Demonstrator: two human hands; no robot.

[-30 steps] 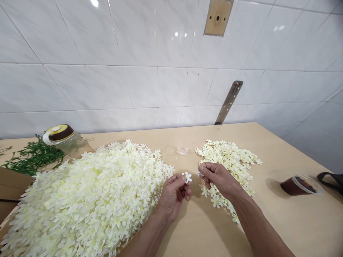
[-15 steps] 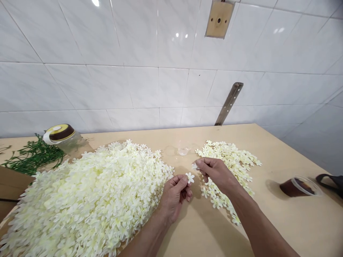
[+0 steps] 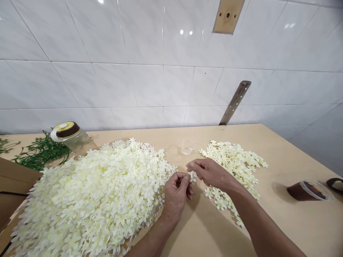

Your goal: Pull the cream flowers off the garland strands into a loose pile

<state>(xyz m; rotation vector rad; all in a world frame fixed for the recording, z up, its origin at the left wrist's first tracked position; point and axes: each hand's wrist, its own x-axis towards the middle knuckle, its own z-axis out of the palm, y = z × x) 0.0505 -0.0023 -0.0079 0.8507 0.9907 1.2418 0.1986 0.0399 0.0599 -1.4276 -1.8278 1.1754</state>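
Between the thumb and fingertips of my left hand (image 3: 175, 194) is a small white artificial flower (image 3: 192, 176). My right hand (image 3: 211, 173) reaches over it from the right, its thumb and fingers closed and almost touching my left fingertips. What the right fingers hold is hidden. To the left of my hands lies a large heap of white-yellow artificial flowers (image 3: 99, 196). A smaller spread of similar flowers (image 3: 235, 157) lies to the right, partly behind my right forearm. Just beyond my hands stands a small clear dish (image 3: 187, 150).
A clear bottle with a brown and yellow lid (image 3: 66, 130) stands at the back left beside green plastic stems (image 3: 44, 151). A cardboard box (image 3: 16, 185) is at the left edge. On the right are a cup of dark drink (image 3: 305, 191) and a black strap (image 3: 334, 185). White tiled wall (image 3: 144, 85) rises behind.
My right hand has moved left and onto the flower in my left hand; the white piece seen in its fingers is now hidden. The view has shifted slightly left.
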